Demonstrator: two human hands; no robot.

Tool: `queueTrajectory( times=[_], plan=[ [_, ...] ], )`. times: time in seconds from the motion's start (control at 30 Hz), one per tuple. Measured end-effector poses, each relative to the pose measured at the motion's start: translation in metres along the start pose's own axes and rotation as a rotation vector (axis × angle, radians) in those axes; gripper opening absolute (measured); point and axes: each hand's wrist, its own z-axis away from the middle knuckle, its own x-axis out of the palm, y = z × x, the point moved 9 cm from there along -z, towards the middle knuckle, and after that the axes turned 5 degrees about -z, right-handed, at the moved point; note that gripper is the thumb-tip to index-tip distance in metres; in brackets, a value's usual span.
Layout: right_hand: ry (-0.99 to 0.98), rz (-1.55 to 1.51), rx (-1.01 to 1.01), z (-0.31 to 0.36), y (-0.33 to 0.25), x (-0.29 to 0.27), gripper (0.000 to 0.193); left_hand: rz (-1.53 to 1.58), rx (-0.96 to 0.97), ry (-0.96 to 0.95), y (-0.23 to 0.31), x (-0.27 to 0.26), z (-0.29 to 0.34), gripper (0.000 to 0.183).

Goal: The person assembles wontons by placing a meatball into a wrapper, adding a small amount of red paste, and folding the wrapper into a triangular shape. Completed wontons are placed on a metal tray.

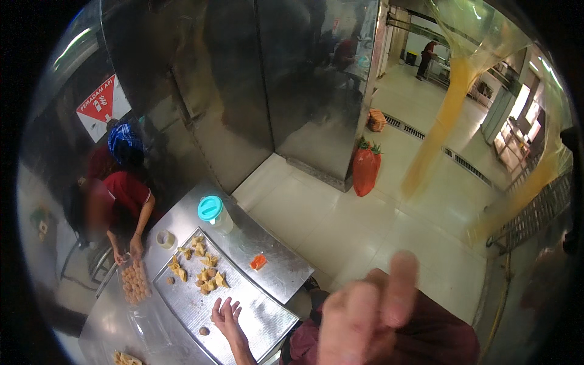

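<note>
My left hand (229, 319) is over the near part of a metal tray (249, 307), fingers spread and nothing in them. A small brown ball (204, 331) lies on the tray beside it. Farther up the tray are several golden folded fried dumplings (210, 260) and a few more brown balls. Close to the camera and blurred, my right hand (368, 310) is raised off the table's right side, one finger stretched up apart from the bent others. I see nothing held in it.
A jug with a turquoise lid (211, 208), a clear round container (165, 239) and an orange-red packet (258, 262) stand around the tray on the steel table (286, 277). At left, a co-worker's hands (131, 250) touch a pack of pale balls (135, 283). A red sack (366, 170) sits on the floor.
</note>
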Motion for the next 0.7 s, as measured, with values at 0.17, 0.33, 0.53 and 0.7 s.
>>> queueTrajectory(
  times=[0.17,0.33,0.53,0.7],
  plan=[
    [-0.371,0.468,0.482,0.032,0.051,-0.058,0.037,-0.298,0.210,-0.005,-0.034,-0.039,-0.014,0.053],
    [-0.583,0.814,0.710,0.073,0.094,-0.095,0.017,-0.837,0.236,-0.072,-0.087,-0.083,-0.040,0.066],
    [-0.694,0.988,0.959,0.112,0.123,-0.124,0.020,-1.179,0.199,0.075,-0.123,-0.129,0.019,0.082],
    [-0.681,0.999,1.070,0.134,0.142,-0.138,0.024,-1.161,0.236,0.127,-0.106,-0.128,0.039,0.065]
  ],
)
